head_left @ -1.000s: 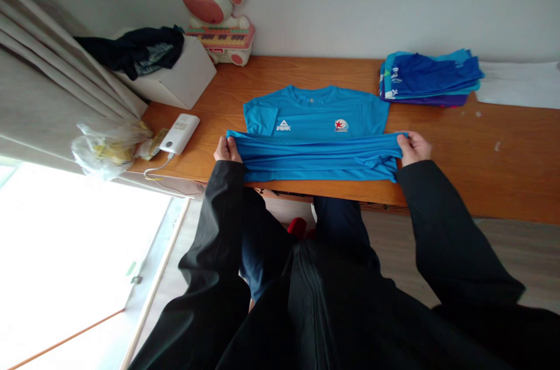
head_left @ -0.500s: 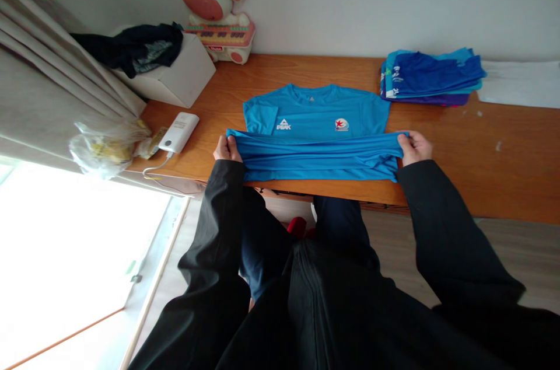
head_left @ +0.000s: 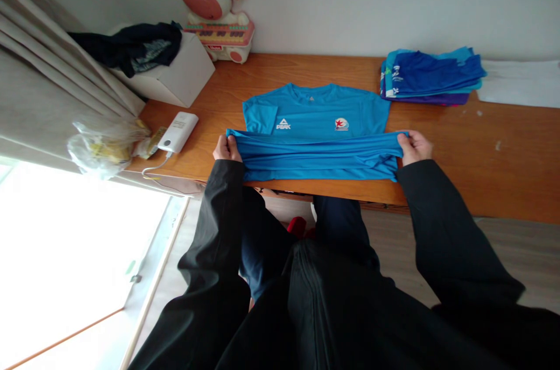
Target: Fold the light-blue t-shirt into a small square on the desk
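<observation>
A blue T-shirt (head_left: pixel 312 116) with a white PEAK logo and a round red-star badge lies face up on the wooden desk (head_left: pixel 437 171), its collar toward the wall. The lower part of the shirt is folded up over itself, and the folded edge is stretched taut between my hands. At the left end of that edge, my left hand (head_left: pixel 226 149) pinches the fabric. My right hand (head_left: pixel 415 148) grips the opposite corner. One sleeve lies folded inward on the left side of the chest.
A stack of folded clothes (head_left: pixel 433 75) sits at the back right, beside a white sheet (head_left: pixel 520 84). To the left are a white power bank (head_left: pixel 178 132) with a cable, a plastic bag (head_left: pixel 102 148), a white box (head_left: pixel 188 69) under dark cloth (head_left: pixel 149 46), and a cow toy keyboard (head_left: pixel 221 34).
</observation>
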### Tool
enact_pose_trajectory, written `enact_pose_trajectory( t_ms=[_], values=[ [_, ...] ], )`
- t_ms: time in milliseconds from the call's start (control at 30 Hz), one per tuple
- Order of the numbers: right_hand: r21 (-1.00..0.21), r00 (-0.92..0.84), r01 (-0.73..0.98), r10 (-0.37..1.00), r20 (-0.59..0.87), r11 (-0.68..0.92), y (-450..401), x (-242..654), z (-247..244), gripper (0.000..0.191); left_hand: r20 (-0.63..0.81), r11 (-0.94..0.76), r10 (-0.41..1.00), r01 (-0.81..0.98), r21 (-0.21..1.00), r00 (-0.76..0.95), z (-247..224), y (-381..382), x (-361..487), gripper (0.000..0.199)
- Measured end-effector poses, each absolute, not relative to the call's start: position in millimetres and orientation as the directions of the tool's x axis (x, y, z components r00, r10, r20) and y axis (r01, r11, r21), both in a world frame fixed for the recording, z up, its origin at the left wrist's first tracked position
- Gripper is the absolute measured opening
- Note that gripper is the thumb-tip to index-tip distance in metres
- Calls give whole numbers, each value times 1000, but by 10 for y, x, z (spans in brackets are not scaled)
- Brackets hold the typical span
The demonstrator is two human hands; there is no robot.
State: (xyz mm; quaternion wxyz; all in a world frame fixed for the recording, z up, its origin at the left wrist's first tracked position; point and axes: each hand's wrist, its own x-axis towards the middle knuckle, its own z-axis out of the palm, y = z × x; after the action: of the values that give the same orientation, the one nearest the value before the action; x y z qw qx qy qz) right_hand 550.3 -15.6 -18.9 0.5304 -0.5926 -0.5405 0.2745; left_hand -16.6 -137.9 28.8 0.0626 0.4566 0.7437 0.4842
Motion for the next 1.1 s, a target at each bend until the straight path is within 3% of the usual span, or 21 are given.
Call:
enact_pose_trajectory(
  t_ms=[567, 733, 1100],
  values=[
    [-937, 327, 335, 922, 209, 93, -165, 5423, -108, 34, 359, 101, 745, 626, 773, -562, 292, -1374, -156, 46],
    [-930, 255, 348, 942, 220, 123, -227, 5433, -73, 33, 320, 133, 752, 607, 783, -577, 354, -1396, -132, 48],
    [-938, 305, 329, 928, 212, 106, -58, 5537, -266, 35, 345, 111, 740, 611, 784, -577, 294, -1379, -156, 48]
  ],
)
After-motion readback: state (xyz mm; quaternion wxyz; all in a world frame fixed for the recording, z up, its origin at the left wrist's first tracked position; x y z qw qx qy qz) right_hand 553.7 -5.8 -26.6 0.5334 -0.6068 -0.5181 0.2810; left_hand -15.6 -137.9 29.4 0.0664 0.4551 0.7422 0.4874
